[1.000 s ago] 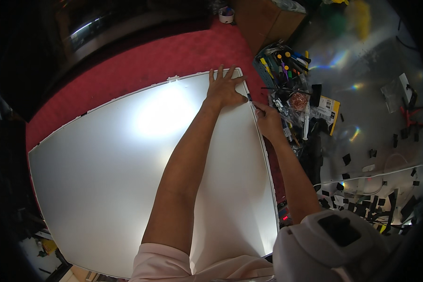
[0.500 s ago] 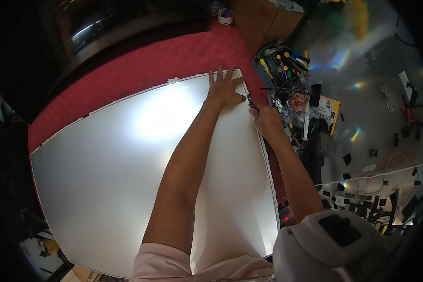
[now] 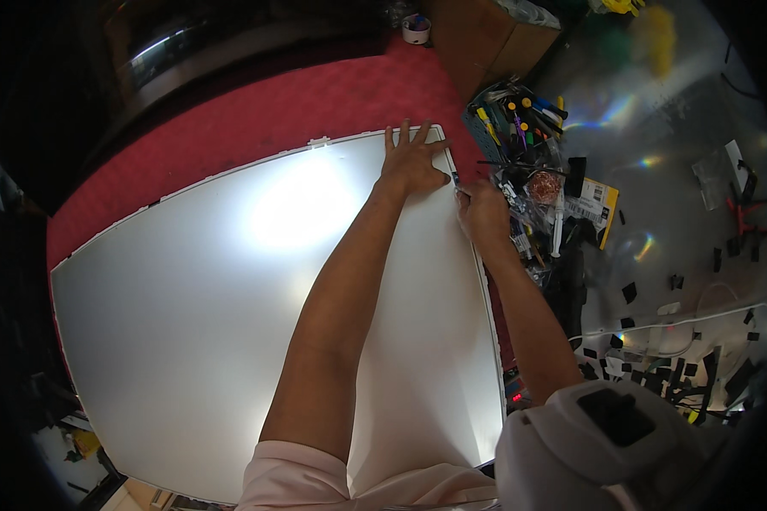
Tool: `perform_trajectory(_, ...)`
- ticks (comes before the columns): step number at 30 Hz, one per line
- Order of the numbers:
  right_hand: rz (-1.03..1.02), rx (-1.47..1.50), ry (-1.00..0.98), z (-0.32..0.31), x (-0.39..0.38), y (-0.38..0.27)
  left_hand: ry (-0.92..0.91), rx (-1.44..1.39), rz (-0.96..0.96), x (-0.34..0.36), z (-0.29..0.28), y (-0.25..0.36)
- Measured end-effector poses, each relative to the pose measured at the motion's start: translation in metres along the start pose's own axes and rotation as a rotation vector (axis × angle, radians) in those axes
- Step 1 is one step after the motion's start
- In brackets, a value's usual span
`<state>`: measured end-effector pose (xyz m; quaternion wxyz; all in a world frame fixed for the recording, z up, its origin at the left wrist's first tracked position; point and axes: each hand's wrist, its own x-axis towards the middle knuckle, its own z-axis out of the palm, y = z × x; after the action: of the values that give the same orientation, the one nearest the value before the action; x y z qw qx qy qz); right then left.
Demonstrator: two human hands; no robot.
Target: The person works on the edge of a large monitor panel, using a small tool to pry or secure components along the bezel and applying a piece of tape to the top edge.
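A large white sheet-like panel (image 3: 170, 358) with a thin raised rim lies in front of me, a bright glare on its surface. My left hand (image 3: 413, 164) rests flat on its far right corner, fingers spread toward the far edge. Just nearer to me, my right hand (image 3: 486, 215) is closed at the panel's right edge. Its fingertips pinch something small that I cannot make out. A short dark piece (image 3: 454, 178) shows on the rim between the two hands.
Red padded cloth (image 3: 256, 106) lies under the panel. Right of it stand a basket of hand tools (image 3: 520, 119), a coil of copper wire (image 3: 544, 185) and a yellow-white packet (image 3: 601, 204). A cardboard box (image 3: 503, 43) is behind. Black scraps (image 3: 629, 292) litter the right side.
My right hand has shifted slightly at the panel's edge, and its fingers have changed position. My left hand keeps its place on the corner. The view has moved a little.
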<state>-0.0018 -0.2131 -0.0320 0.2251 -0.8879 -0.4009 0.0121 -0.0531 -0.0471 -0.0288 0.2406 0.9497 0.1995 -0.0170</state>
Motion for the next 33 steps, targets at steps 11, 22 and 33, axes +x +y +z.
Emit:
perform_trajectory(11,0.085,-0.194,-0.008,0.009,-0.005,-0.014,0.004,0.044,0.016,0.000,-0.002,-0.005)
perform_trajectory(22,0.052,-0.023,0.047,0.007,-0.001,-0.008,-0.167,0.076,-0.121,0.032,-0.027,0.001)
perform_trajectory(33,0.383,0.410,-0.095,0.016,0.014,0.010,-0.154,0.126,-0.094,0.030,-0.024,0.003)
